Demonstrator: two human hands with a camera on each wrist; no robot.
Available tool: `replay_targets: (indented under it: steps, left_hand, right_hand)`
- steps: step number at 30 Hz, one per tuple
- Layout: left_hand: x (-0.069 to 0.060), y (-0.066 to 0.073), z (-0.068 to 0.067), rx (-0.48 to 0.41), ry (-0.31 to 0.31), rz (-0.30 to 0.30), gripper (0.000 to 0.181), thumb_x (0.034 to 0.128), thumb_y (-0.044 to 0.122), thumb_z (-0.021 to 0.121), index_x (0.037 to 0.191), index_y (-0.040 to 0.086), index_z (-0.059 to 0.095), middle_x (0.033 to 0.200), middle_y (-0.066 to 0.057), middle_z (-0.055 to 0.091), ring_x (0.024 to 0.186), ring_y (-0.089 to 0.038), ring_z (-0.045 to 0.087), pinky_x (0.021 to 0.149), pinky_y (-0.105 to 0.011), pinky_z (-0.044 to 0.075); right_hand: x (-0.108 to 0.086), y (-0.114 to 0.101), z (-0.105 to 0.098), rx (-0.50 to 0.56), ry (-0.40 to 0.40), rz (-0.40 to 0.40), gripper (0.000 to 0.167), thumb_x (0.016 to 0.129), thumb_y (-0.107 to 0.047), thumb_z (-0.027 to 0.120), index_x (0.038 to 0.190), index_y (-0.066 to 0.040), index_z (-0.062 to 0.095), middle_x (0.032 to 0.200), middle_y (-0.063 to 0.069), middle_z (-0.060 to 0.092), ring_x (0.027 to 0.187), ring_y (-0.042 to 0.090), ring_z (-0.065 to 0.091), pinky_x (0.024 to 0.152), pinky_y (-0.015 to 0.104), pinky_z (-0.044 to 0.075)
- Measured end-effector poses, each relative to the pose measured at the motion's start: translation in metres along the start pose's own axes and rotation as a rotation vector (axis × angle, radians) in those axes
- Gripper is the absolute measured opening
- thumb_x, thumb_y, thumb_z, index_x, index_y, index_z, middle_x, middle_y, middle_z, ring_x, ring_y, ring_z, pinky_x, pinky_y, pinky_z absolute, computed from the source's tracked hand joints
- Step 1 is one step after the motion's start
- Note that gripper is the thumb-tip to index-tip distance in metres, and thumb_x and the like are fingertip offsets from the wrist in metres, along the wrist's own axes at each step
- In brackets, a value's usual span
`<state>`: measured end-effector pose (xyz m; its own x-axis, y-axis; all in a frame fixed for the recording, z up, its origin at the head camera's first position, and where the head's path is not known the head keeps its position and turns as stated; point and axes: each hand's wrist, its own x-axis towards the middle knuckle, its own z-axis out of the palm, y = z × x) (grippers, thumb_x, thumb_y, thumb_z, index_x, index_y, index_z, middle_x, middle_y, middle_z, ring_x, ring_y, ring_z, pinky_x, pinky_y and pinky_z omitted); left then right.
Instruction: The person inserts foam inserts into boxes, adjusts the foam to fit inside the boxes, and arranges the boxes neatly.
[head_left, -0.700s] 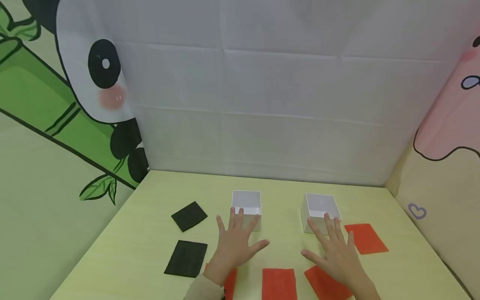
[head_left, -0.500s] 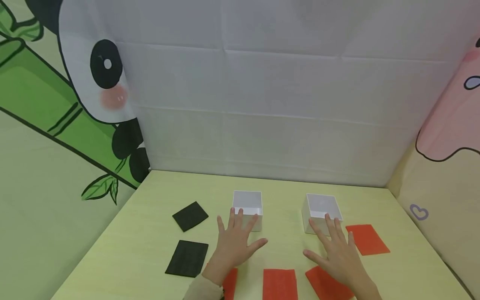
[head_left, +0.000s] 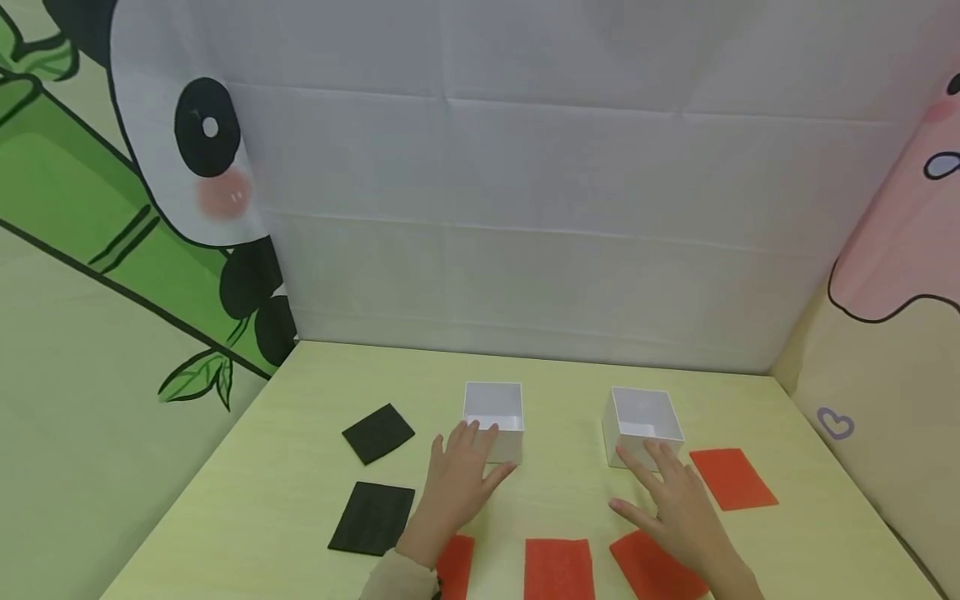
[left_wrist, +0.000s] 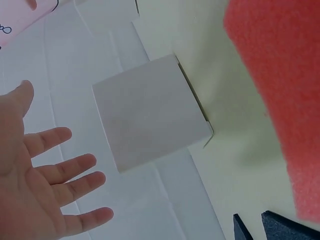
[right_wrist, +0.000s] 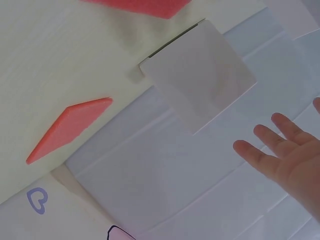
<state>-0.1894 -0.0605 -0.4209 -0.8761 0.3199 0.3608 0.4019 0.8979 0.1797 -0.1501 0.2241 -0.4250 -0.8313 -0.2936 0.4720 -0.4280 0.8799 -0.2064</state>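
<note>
My left hand (head_left: 454,487) hovers with spread fingers in front of the left white open-topped box (head_left: 504,445); the left wrist view shows a gap between its fingers and the box (left_wrist: 152,112). My right hand (head_left: 678,512) is held out likewise before the right white box (head_left: 621,429), its fingers apart from the box (right_wrist: 200,77) in the right wrist view. Neither hand holds anything. Red felt-like squares lie beneath and between the hands: one (head_left: 456,568) partly under the left wrist, one (head_left: 558,571) in the middle, one (head_left: 651,569) partly hidden by the right hand.
Two black squares, a far one (head_left: 378,433) and a nearer one (head_left: 372,517), lie on the left of the pale yellow table (head_left: 247,508). Another red square (head_left: 733,478) rests right of the right box. A white cloth (head_left: 555,183) hangs behind the table.
My left hand has shifted slightly left and down, its fingers drawing closer together. The right hand's fingers have lowered a little. Boxes and squares stay in place.
</note>
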Motion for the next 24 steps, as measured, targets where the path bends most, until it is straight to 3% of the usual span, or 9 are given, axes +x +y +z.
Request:
replay_targets:
  steps: [5, 10, 16, 24]
  left_hand:
    - [0.002, -0.010, 0.007, 0.006, 0.091, 0.001, 0.050, 0.0823, 0.045, 0.057, 0.116, 0.008, 0.058, 0.098, -0.010, 0.057, 0.092, -0.026, 0.052, 0.073, -0.044, 0.040]
    - [0.004, -0.018, 0.012, 0.001, 0.094, -0.051, 0.048, 0.0811, 0.042, 0.060, 0.115, 0.008, 0.059, 0.090, -0.009, 0.058, 0.084, -0.024, 0.053, 0.066, -0.038, 0.041]
    - [0.007, -0.022, 0.014, -0.069, 0.106, -0.087, 0.047, 0.0807, 0.038, 0.063, 0.113, 0.005, 0.059, 0.088, -0.012, 0.058, 0.078, -0.025, 0.054, 0.062, -0.037, 0.042]
    - [0.011, -0.037, 0.024, -0.206, 0.151, -0.203, 0.041, 0.0792, 0.032, 0.067, 0.109, 0.005, 0.061, 0.083, -0.010, 0.057, 0.073, -0.021, 0.053, 0.061, -0.033, 0.042]
  right_hand:
    - [-0.002, 0.002, 0.003, 0.017, -0.011, -0.013, 0.064, 0.075, -0.040, 0.068, 0.129, -0.011, 0.047, 0.124, 0.021, 0.044, 0.114, 0.038, 0.037, 0.080, 0.058, 0.033]
    - [-0.003, 0.003, 0.004, 0.050, -0.021, -0.018, 0.064, 0.077, -0.037, 0.068, 0.130, -0.010, 0.046, 0.125, 0.020, 0.044, 0.114, 0.037, 0.037, 0.081, 0.058, 0.033]
    - [-0.005, 0.003, 0.004, 0.083, -0.051, 0.003, 0.063, 0.079, -0.036, 0.066, 0.132, -0.011, 0.044, 0.127, 0.021, 0.042, 0.116, 0.039, 0.037, 0.084, 0.060, 0.031]
    - [-0.007, 0.003, 0.005, 0.111, -0.077, 0.007, 0.062, 0.080, -0.033, 0.066, 0.132, -0.009, 0.043, 0.127, 0.022, 0.043, 0.113, 0.039, 0.041, 0.082, 0.060, 0.033]
